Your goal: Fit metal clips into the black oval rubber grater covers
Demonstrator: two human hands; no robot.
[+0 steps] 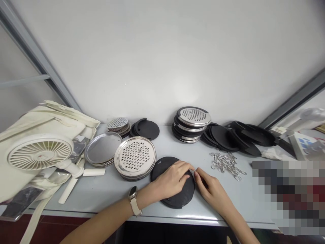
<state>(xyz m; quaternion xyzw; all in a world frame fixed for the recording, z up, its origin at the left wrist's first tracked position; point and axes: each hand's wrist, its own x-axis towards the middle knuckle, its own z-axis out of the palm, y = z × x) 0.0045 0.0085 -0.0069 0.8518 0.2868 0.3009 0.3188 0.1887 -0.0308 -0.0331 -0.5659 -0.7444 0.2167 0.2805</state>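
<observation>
A black round disc (175, 201) lies on the table in front of me, flat and partly covered by my left hand (172, 179). That hand presses over the disc, fingers bent toward its right edge. At that edge my right hand (210, 188) pinches a small metal wire clip (192, 170); most of the clip is hidden by the fingers. To the right lies a loose heap of wire clips (225, 164). Left of the disc is a stack of round metal grater plates (135, 156), beside a stack of plain metal discs (103, 149).
Behind stand grater plates in black holders (194, 117), stacked. Black round parts lie at back right (223, 137) and back left (149, 129). Smaller grater discs (117, 123) sit near the wall. A white fan (40, 154) and cream bag (45, 125) occupy the left side.
</observation>
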